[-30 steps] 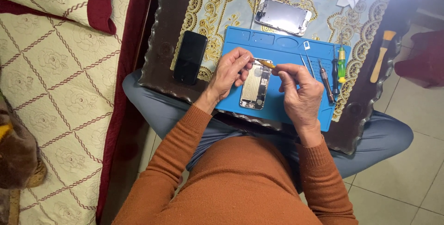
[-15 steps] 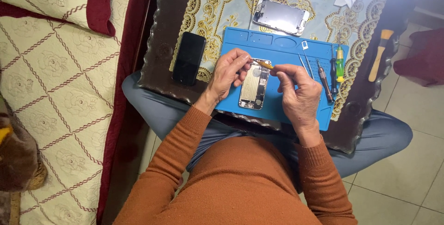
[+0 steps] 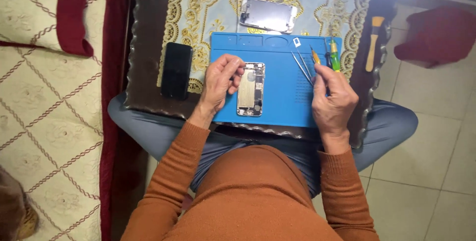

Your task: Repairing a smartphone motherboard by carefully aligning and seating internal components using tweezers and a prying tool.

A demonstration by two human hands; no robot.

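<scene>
An opened phone body [image 3: 250,90], with its inner parts showing, lies upright on a blue work mat [image 3: 282,107]. My left hand [image 3: 219,83] rests on the mat at the phone's left edge, thumb and fingertips gripping that side. My right hand [image 3: 333,100] is at the mat's right side, apart from the phone, its fingers closed around a thin tool with an orange end [image 3: 314,55]. Just left of that hand lie metal tweezers [image 3: 301,67]. A dark screwdriver and a green-handled screwdriver [image 3: 335,55] lie beside its fingertips.
A detached phone screen [image 3: 267,15] lies beyond the mat on the gold-patterned cloth. A black phone [image 3: 176,70] sits left of the mat on the dark wooden tray [image 3: 146,62]. A wooden-handled brush [image 3: 374,43] lies at the right rim. A quilted sofa [image 3: 44,102] is on the left and a red cushion [image 3: 439,33] on the right.
My right hand has left the phone and moved right to the row of tools. The left hand has slid from on top of the phone to its left edge, uncovering it.
</scene>
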